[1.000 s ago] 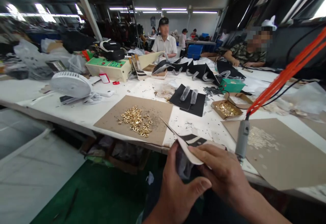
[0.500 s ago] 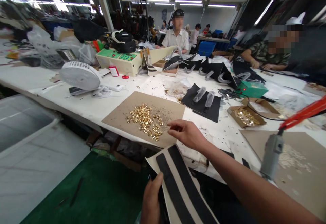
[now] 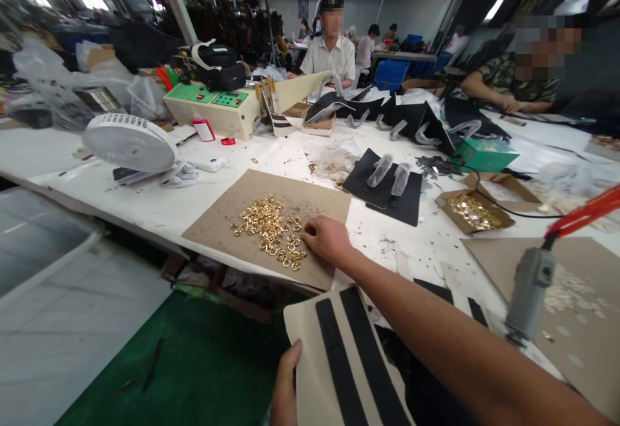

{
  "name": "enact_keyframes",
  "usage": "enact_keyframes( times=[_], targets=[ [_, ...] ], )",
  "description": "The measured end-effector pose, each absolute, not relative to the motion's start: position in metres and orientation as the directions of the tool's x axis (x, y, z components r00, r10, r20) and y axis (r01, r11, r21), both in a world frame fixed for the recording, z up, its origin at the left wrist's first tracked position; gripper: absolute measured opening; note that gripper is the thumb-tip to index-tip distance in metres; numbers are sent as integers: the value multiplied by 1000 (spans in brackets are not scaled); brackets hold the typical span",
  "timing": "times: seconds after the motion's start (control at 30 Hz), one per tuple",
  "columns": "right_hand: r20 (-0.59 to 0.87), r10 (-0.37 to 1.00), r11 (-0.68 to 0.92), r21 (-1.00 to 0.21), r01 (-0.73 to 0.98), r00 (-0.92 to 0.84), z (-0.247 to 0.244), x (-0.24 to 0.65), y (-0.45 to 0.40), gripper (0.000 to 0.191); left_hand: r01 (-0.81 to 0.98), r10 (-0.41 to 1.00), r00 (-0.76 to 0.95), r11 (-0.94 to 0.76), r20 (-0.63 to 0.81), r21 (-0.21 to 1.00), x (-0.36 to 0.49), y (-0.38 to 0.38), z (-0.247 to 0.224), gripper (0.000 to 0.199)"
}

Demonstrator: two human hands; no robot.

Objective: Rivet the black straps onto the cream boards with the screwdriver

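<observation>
Left hand grips a striped panel. Right hand, fingers narrow, rests beside gold buckles on brown cardboard; cannot tell whether it holds one.

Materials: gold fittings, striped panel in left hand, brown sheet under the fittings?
Gold fittings: likely metal, polished or plated; bright glints.
Striped panel: beige face smooth, low-gloss; leather or synthetic, can't tell.
Brown sheet: probably cardboard; plain, dull tan surface.
</observation>
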State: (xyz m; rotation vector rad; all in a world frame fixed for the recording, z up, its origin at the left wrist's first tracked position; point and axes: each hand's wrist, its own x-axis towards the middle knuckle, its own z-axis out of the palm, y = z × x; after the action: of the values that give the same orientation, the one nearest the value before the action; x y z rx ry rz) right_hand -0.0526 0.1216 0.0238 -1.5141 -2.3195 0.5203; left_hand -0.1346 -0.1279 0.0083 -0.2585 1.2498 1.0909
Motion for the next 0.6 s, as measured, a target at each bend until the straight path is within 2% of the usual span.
enact_keyframes(
  times=[0.1,0.23,0.3,0.4,0.5,0.6],
  targets=[
    [-29,921,330,-475,816,-389,29,-50,128,20,-731,488,-71,568,-870,378,-132,-127,13,48],
    [-113,913,288,-504,815,-392,37,-38,138,13,-645,494,-144,610,-857,460,-132,-126,23,47],
    [-155,909,255,-525,812,-386,42,-20,139,10,-599,499,-182,627,-847,498,-133,-124,29,45],
    [-184,911,211,-563,799,-370,52,23,131,15,-567,498,-183,650,-847,505,-130,-122,39,44],
    [-121,944,184,-580,793,-307,61,81,112,20,-573,507,-200,633,-838,520,-123,-121,47,43],
    [18,979,183,-509,841,-203,64,134,81,17,-585,524,-285,569,-803,578,-113,-120,49,39]
  ],
)
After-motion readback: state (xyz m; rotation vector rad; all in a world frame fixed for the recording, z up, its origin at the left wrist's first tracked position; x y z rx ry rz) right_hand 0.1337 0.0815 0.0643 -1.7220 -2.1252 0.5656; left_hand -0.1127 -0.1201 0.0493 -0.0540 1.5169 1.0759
